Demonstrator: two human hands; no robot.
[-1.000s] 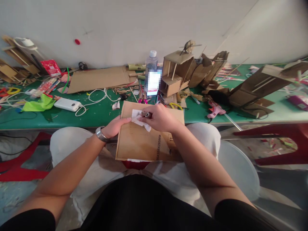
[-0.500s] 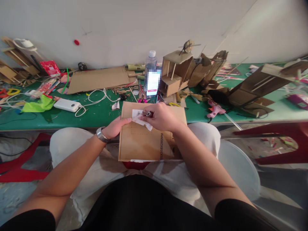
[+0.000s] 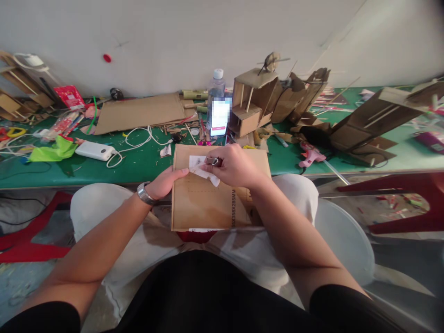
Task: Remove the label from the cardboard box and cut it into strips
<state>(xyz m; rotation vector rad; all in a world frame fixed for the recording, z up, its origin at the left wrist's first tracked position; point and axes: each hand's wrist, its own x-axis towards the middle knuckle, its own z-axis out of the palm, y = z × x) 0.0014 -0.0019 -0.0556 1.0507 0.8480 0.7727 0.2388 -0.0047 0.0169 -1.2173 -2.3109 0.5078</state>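
A flat brown cardboard box (image 3: 203, 208) with printed dimensions rests across my lap against the table edge. My left hand (image 3: 165, 183) is closed on the box's left side, thumb lying on top. Over the upper middle of the box, my right hand (image 3: 234, 167) pinches a small metal-ended tool (image 3: 212, 161) whose kind I cannot make out. Beneath those fingers is a white paper label (image 3: 194, 163), partly lifted and crumpled at its lower right corner. The right palm hides the rest of the tool.
A lit phone (image 3: 219, 122) leans on a clear bottle (image 3: 216, 85) behind the box. Cardboard structures (image 3: 255, 99) stand to the right, near a pink glue gun (image 3: 310, 156). Leftward lie a white power bank (image 3: 95, 151) with its cable and a cardboard sheet (image 3: 140, 112).
My right hand has shifted very slightly over the label with the tool. My left hand keeps its hold on the box, and the view has moved a little.
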